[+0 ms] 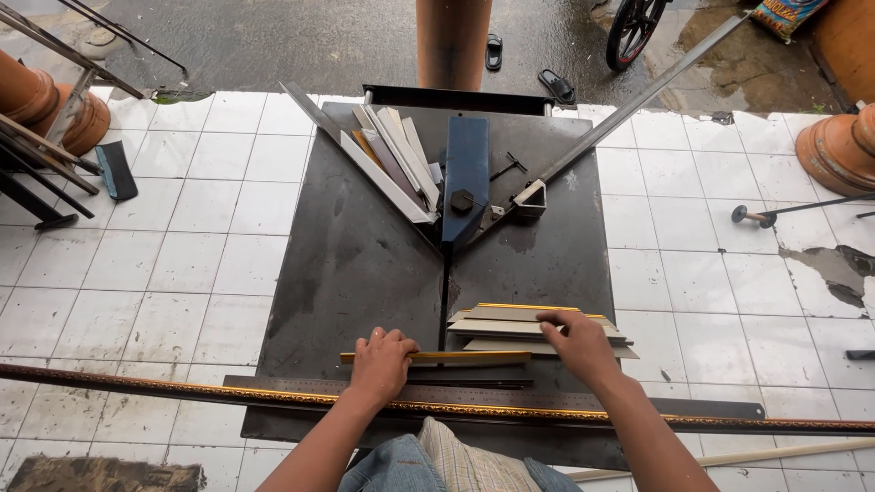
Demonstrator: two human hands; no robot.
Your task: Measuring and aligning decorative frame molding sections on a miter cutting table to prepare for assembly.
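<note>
My left hand (380, 363) presses down on a short gold-edged frame strip (456, 357) lying across the near part of a dark metal cutting table (355, 264). My right hand (581, 342) rests on a stack of cut frame pieces (510, 324) just right of the table's centre slot, fingers on the top piece. A steel ruler (547, 398) lies along the near edge. A long ornate gold moulding (182, 390) runs across in front of me, under my forearms.
A blue blade arm (467, 173) sits at the V-shaped fence, with several offcuts (392, 164) stacked to its left. A long metal bar (638, 96) angles to the upper right. Clay pots (838, 146), sandals (556, 87) and a bicycle wheel (629, 32) are on the floor around.
</note>
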